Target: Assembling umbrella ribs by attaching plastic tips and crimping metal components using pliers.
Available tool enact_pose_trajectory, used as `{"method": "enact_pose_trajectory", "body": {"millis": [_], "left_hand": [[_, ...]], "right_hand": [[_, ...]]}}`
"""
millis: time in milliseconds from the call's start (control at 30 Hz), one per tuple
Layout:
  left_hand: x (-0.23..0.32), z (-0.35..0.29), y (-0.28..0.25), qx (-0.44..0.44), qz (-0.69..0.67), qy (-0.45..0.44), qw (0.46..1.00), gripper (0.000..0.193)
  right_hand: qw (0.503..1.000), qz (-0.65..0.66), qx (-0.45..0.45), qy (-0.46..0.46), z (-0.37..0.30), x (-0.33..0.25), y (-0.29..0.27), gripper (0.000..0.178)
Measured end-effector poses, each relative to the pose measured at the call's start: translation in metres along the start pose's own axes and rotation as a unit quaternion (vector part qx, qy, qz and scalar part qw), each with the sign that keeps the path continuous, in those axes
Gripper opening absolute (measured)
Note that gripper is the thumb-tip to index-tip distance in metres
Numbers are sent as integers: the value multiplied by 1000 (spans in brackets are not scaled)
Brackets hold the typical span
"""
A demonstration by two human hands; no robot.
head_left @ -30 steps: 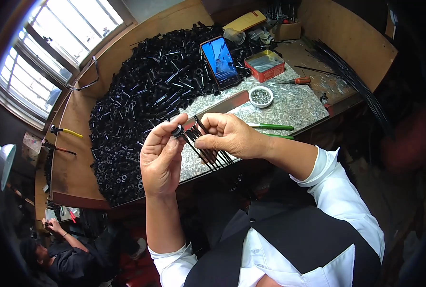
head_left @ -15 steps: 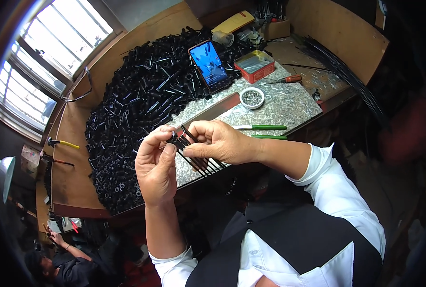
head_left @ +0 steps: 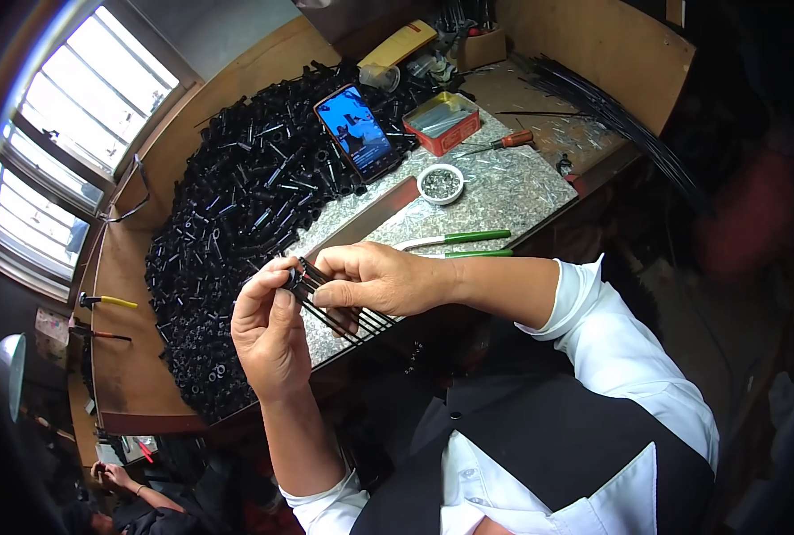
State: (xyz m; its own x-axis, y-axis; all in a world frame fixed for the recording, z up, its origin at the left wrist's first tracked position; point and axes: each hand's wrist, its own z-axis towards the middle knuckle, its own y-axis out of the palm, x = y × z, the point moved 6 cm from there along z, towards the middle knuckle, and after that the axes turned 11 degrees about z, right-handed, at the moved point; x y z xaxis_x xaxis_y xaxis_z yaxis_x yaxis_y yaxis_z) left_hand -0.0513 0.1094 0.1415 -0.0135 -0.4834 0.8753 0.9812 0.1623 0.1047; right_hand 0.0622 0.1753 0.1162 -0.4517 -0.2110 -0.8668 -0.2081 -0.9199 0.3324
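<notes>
Black slim rods (head_left: 333,324) gripped in right hand (head_left: 372,278); left hand (head_left: 270,343) pinches rounded dark piece (head_left: 293,280).

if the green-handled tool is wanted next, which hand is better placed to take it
Probably the right hand: the green-handled tool lies closer to it, while the left hand is farther off, pinching a black part. The right is occupied too, holding thin rods.
</notes>
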Motion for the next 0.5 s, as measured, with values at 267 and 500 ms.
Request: {"method": "enact_pose_trajectory", "body": {"millis": [267, 500], "left_hand": [[-1, 1, 3, -57, -26, 25, 998, 19], [1, 2, 6, 4, 1, -1, 1000, 32]], "right_hand": [[997, -36, -57, -35, 2, 5, -7, 27], [997, 44, -61, 21, 4, 6, -6, 32]]}}
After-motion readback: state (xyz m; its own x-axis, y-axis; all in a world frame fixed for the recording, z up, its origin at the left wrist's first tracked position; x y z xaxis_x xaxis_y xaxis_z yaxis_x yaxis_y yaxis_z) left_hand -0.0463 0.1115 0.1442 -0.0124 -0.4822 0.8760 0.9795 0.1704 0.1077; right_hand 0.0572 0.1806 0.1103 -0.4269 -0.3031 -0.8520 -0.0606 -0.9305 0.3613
